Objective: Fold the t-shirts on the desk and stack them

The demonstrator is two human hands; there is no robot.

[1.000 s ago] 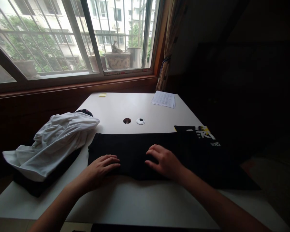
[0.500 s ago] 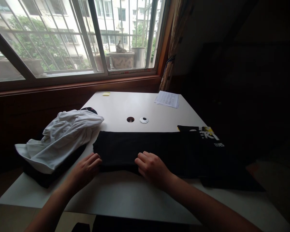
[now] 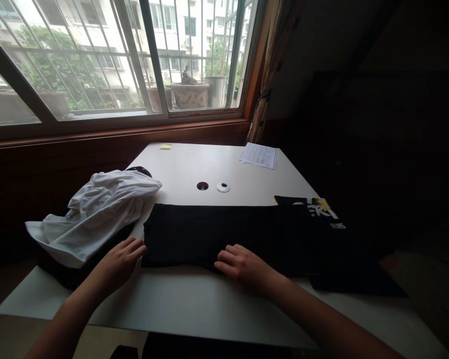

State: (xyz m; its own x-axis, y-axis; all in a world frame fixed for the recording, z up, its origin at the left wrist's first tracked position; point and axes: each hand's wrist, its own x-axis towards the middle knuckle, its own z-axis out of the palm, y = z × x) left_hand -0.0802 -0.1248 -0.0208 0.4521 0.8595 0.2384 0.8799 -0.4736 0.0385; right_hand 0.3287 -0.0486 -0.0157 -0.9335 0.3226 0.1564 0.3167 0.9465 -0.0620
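A black garment lies folded into a long flat strip across the table, its narrow end on the left. At that end, my left hand has its fingers curled at the near corner of the cloth. My right hand is bent over the near edge, around the middle of the strip, with its fingertips pressed on the fabric. Both thumbs are hidden. On the right the cloth broadens into a dark part with white lettering and a yellow patch. Shadow hides where one layer meets another there.
On the left, a crumpled white garment is heaped over dark cloth. Papers and a yellow sticky note lie at the back of the white table. A cable hole sits beside its round cover.
My left hand has shifted left, and the near left corner of the black garment now shows spread out. My right hand has moved slightly right and down along the near edge.
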